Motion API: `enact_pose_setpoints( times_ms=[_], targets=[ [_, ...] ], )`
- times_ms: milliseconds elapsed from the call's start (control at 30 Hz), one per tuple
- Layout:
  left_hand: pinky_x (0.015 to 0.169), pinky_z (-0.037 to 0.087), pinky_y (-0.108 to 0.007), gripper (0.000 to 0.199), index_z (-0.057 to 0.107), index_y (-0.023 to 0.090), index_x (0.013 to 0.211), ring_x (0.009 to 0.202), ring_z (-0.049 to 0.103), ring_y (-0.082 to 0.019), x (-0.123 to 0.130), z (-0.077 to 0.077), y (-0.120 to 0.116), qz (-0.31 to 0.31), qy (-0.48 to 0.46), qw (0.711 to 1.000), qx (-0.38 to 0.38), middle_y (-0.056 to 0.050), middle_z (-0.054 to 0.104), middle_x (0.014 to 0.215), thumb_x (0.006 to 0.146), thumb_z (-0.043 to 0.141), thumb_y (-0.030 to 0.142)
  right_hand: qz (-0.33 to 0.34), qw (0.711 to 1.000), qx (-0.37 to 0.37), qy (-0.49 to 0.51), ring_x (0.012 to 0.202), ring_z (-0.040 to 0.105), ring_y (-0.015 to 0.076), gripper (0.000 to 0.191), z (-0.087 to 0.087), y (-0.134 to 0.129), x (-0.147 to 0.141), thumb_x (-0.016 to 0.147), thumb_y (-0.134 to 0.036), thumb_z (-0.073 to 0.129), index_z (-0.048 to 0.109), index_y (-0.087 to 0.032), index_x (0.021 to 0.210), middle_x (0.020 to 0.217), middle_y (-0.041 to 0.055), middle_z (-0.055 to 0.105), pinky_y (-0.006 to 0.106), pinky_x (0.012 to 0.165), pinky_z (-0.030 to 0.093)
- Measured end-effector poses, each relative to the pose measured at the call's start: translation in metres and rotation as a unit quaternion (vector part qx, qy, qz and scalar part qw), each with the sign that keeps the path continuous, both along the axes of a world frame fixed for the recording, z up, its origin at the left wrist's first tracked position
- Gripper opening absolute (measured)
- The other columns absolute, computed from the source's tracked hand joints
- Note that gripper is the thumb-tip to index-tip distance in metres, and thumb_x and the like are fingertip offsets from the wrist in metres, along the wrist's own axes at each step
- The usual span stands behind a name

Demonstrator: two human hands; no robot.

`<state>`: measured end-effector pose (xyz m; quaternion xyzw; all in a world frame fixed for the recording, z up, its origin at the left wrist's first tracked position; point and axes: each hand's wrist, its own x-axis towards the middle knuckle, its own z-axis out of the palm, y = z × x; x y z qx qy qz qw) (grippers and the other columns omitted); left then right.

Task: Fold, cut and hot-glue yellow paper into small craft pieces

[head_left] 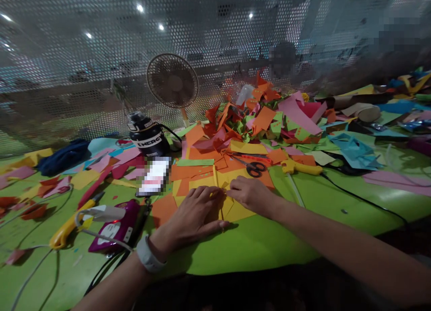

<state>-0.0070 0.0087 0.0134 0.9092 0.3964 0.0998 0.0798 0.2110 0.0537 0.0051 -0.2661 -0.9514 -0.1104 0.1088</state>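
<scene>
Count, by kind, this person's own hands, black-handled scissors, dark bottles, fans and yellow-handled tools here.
Hands: 2 (left hand, right hand)
Black-handled scissors: 1 pair
Dark bottle: 1
Fan: 1
Yellow-handled tools: 2
Total: 7

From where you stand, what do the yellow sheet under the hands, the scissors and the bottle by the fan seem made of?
Yellow sheet: matte paper or thin card, judging by its flat, straight-edged look.
Scissors: probably dark plastic handles, from their chunky loops; the slim blades look like metal.
Bottle: dark and rigid-looking, plastic or coated metal; I can't tell which.
</scene>
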Motion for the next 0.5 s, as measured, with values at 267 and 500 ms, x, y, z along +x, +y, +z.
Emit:
enact_pose_setpoints(
  times_ms=[267,500],
  targets=[
    [0.097,0.038,-0.045,0.068,0.052,0.018,0.129,0.114,0.047,-0.030,0.002,0.001,0.000,0.003,0.010,1.000,-0.003,-0.012,0.050,0.133,0.084,0.042,0.068,0.026,0.998,-0.004,-0.060,0.082,0.052,0.0210,0.023,0.008,-0.004,0.001,0.091,-0.014,0.046,0.066,-0.010,0.103,0.089,0.0108,0.063,0.031,0.062,0.036],
    [0.097,0.037,-0.045,0.069,0.046,0.021,0.134,0.114,0.047,-0.030,0.001,0.001,0.000,0.001,0.004,1.000,-0.005,-0.012,0.049,0.134,0.084,0.042,0.067,0.028,0.998,-0.044,-0.045,0.092,0.050,0.0261,0.030,0.013,-0.013,0.006,0.088,-0.019,0.048,0.063,-0.007,0.112,0.098,0.0149,0.063,0.039,0.072,0.039]
  ],
)
